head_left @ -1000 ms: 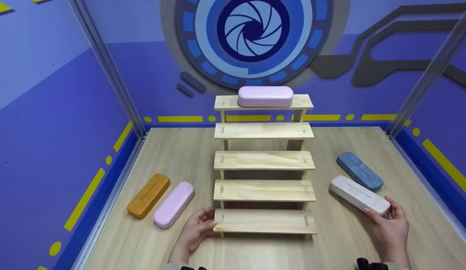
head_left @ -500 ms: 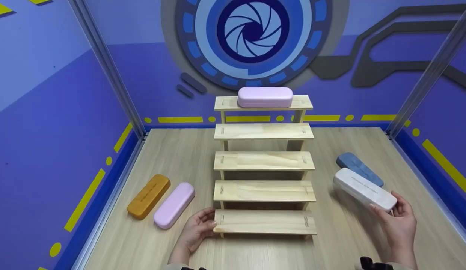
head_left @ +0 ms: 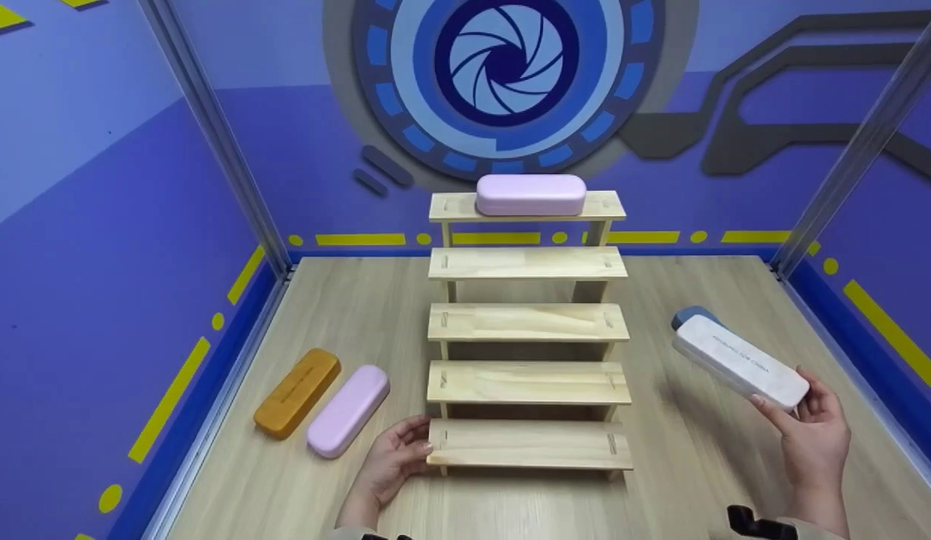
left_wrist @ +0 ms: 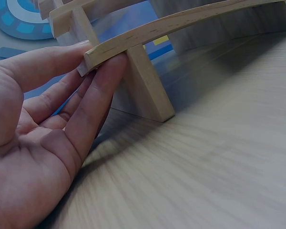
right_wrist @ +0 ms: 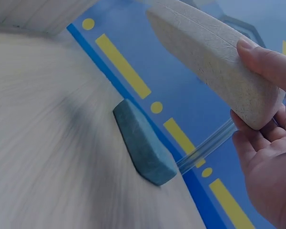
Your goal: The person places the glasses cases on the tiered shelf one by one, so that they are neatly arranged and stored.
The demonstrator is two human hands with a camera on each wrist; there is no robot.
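Pale tabletop [head_left: 360, 300], right: white case [head_left: 741, 360], pinched in right hand [head_left: 816, 435], higher than earlier, mostly hides blue case [head_left: 689, 316] from head view; left hand [head_left: 394, 457] pinches lowest shelf [head_left: 529, 444] at left.

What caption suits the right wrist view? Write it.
Right grip holds a white case aloft, a blue case on the table.

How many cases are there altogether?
5: pink case on the top shelf; orange case and second pink case on the table, left; white case in the right hand; blue case on the table, right.
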